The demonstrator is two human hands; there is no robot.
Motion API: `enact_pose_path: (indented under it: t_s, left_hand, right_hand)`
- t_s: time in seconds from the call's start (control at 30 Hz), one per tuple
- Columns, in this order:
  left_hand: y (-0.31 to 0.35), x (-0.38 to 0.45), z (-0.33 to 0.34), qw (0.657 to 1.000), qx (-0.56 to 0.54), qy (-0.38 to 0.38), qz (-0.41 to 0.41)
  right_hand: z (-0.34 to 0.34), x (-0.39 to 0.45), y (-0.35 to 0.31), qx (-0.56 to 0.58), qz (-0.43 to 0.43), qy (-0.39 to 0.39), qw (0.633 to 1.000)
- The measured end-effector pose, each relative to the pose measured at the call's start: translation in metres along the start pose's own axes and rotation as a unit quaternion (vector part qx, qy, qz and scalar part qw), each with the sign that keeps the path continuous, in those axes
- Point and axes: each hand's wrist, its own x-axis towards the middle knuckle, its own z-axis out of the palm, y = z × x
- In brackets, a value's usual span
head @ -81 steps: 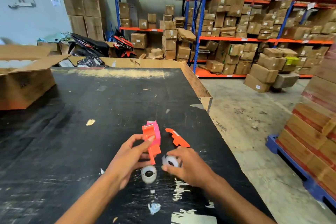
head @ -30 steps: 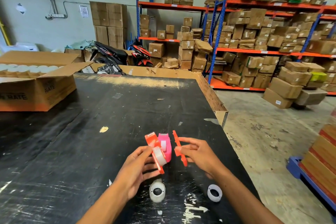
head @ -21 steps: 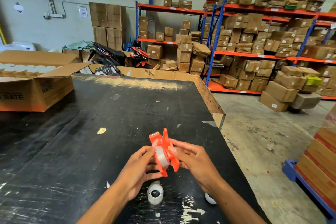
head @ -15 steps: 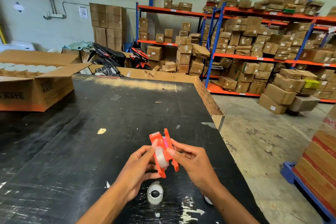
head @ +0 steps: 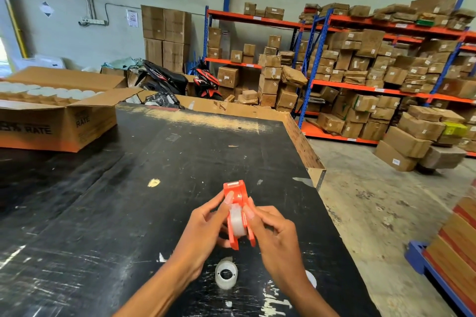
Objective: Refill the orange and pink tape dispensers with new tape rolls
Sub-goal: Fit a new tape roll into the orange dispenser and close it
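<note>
Since a moment ago the loose side plate has closed onto the orange tape dispenser (head: 238,213), now pinched over the black table (head: 128,201) between left hand (head: 206,229) and right hand (head: 273,234); light, stiff, probably slick plastic, best squeezed by its flat sides.

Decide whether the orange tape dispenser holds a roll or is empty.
Loaded. A clear tape roll sits between the two side walls of the orange dispenser, held by the left hand and right hand.

Head-worn camera looks forward and down, close over the black table (head: 108,213).
</note>
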Motion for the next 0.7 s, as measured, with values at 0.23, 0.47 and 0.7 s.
enact_pose_path:
  t_s: [0.23, 0.47, 0.7]
  left_hand:
    - [0.001, 0.003, -0.001, 1.000, -0.016, -0.019, 0.001]
    - [0.010, 0.007, -0.001, 0.996, 0.041, -0.005, 0.082]
    - [0.008, 0.014, 0.003, 0.995, 0.058, 0.006, 0.087]
  right_hand:
    - [0.011, 0.000, -0.006, -0.050, -0.055, 0.057, 0.996]
    - [-0.007, 0.020, -0.022, -0.084, -0.042, -0.031, 0.995]
    - [-0.010, 0.024, -0.026, -0.145, -0.037, -0.051, 0.987]
